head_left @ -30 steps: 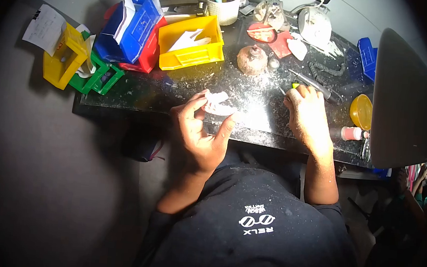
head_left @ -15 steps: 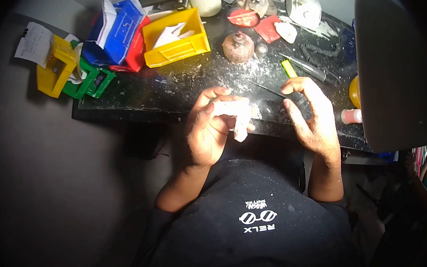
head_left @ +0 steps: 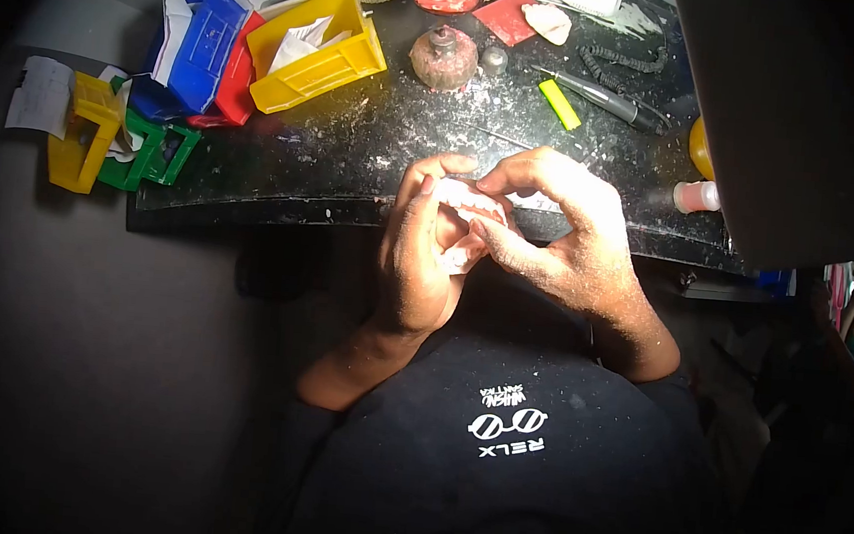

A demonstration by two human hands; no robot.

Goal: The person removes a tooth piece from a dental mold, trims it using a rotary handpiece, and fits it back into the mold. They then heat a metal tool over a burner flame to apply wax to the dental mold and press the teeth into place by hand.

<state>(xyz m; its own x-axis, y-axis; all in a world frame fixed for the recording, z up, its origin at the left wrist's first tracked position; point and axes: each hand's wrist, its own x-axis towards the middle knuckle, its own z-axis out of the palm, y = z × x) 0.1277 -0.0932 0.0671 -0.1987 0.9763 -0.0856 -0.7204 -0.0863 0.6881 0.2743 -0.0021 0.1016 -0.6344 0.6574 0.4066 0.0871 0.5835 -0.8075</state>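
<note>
A whitish-pink dental model (head_left: 474, 202) with a row of teeth is held up in front of the bench's front edge. My left hand (head_left: 416, 256) wraps around it from the left, fingers behind and thumb in front. From the right, my right hand (head_left: 575, 234) pinches its upper right part between thumb and index finger. Fingers partly cover the model. White dust coats the back of my right hand. On the bench beyond lies a thin dark tool (head_left: 502, 136), partly hidden by my right hand.
On the dusty black bench (head_left: 284, 170) stand a pinkish round burner-like pot (head_left: 443, 59), a bright yellow-green stick (head_left: 559, 105), a grey handpiece (head_left: 601, 98) and a small pink jar (head_left: 696, 197). Yellow (head_left: 327, 70), blue (head_left: 191, 48) and green bins (head_left: 135, 159) are at left. A dark panel (head_left: 789, 125) blocks the right.
My right hand has come left from beside the thin tool and taken hold of the dental model. The model has turned, so its teeth show. The view has shifted, moving bench items up-left.
</note>
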